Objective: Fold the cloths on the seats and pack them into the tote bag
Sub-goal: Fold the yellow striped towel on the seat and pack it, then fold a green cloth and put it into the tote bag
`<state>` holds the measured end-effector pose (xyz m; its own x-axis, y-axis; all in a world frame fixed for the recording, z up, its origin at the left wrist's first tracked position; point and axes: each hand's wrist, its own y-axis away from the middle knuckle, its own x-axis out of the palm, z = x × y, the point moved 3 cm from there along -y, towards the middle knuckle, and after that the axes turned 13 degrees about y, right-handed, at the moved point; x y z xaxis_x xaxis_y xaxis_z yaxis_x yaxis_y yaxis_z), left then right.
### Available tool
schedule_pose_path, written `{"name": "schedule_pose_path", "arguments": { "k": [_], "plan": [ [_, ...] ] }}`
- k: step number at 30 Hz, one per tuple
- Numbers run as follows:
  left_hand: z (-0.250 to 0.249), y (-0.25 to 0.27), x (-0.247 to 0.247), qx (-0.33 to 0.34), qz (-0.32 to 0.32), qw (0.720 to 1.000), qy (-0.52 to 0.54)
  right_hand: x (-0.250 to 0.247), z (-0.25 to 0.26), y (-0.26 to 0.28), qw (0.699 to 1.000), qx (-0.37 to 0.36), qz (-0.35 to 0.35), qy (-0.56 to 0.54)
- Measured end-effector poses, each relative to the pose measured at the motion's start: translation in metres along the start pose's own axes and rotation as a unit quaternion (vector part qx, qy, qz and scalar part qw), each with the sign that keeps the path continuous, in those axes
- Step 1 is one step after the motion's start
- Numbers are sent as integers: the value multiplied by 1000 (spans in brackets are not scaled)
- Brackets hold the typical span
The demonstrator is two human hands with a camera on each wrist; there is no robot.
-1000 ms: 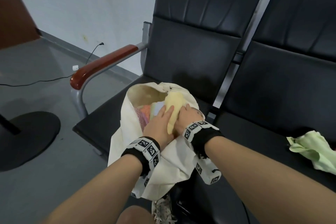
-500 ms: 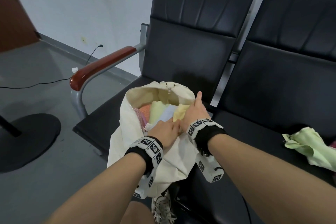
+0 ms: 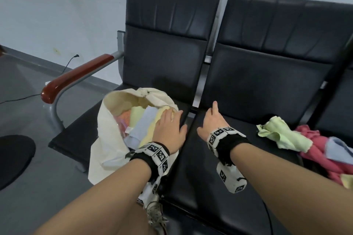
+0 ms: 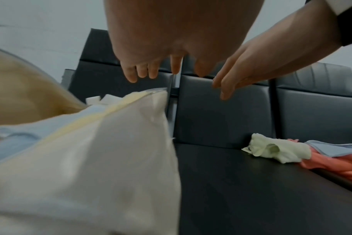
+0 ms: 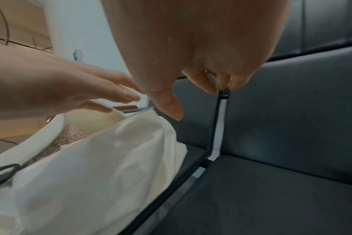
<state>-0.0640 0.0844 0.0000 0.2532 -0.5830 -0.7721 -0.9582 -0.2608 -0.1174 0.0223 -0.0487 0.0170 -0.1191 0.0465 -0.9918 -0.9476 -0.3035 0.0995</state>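
The tote bag [image 3: 112, 139] stands full at the seat [image 3: 80, 135] edge, both the left hand [image 3: 168, 129] and the right hand [image 3: 212, 120] are loose and empty, and unfolded cloths [image 3: 282, 135] wait on the next seat, so the unsupported bag may tip and spill.

A: The light is soft and even, with pale glare on the black seats [image 3: 248, 89].
B: Yes. Both wrist views are blurred, especially the tote bag [image 4: 94, 159], and the edges bend.
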Motion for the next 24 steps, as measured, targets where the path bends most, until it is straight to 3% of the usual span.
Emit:
{"name": "schedule_pose_path", "arguments": {
  "k": [4,10,18,24],
  "plan": [
    [-43,0,27,45,30,999,6,-7,-49,22,999,30,12,27],
    [-104,11,85,88,129,987,-32,0,-136,53,993,103,28,48],
    [-147,9,158,78,201,971,-104,21,-232,66,981,179,62,44],
    [-157,-14,215,80,256,956,-118,53,-283,40,981,177,64,40]
  ]
}}
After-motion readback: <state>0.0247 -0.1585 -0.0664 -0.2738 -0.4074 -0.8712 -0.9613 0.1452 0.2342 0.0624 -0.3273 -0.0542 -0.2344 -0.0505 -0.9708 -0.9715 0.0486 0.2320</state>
